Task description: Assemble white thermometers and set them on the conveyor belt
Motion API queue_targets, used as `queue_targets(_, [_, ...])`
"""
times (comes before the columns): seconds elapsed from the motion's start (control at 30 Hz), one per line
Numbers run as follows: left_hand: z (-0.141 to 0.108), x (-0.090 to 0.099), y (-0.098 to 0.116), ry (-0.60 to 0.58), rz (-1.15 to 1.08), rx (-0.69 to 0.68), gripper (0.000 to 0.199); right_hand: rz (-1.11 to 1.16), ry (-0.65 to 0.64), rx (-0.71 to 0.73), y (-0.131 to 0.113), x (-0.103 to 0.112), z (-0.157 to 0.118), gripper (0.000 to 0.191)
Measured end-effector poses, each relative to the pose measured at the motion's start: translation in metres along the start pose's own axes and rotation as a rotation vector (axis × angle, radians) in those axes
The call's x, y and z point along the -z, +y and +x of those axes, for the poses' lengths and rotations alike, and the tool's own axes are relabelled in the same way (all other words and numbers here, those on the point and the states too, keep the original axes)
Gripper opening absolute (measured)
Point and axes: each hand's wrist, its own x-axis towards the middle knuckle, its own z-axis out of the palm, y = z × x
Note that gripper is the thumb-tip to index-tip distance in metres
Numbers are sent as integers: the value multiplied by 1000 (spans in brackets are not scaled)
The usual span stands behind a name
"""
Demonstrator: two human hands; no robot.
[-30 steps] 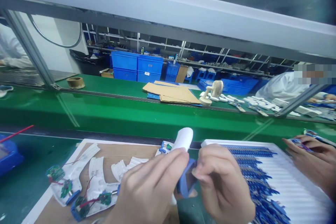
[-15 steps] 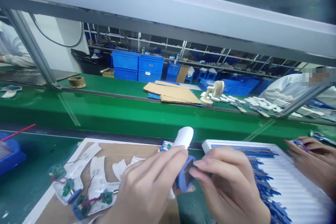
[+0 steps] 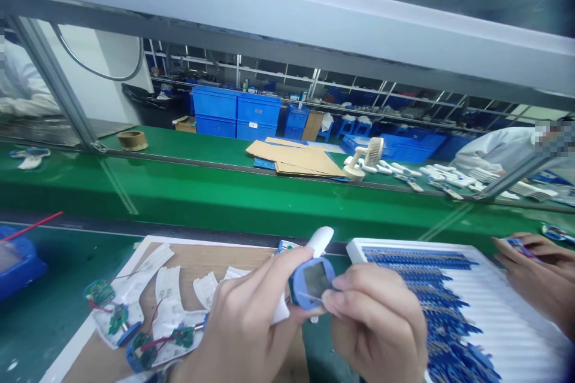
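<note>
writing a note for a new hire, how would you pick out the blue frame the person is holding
Below the green conveyor sits a white tray of blue parts in rows. Just left of it, the left hand and right hand hold a white casing with a blue frame against it. Unlike the tray's parts, this frame is up in the hands and has a dark window.

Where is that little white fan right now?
In the head camera's view, the white desk fan stands on the far green conveyor belt, just right of the flat cardboard sheets, with white plastic parts lying beside it.
</note>
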Motion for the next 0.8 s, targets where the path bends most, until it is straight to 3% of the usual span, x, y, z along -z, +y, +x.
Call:
queue_targets(0.13, [-3,-1,0,-53,-96,83,34,-25,56,-26,-7,-4,-6,14])
queue_targets(0.33, [-4,-1,3,-40,-57,148,45,-107,299,-141,-18,-19,-13,19])
queue_targets(0.53, [-7,4,-3,-72,-38,151,40,-49,235,-59,-12,-21,-14,10])
queue_targets(0.7, [-9,4,-5,-68,33,89,45,-108,55,-10,-4,-13,-9,18])
queue_targets(0.8, [-12,0,-5,-94,-173,211,46,-156,58,39,2,-13,-5,14])
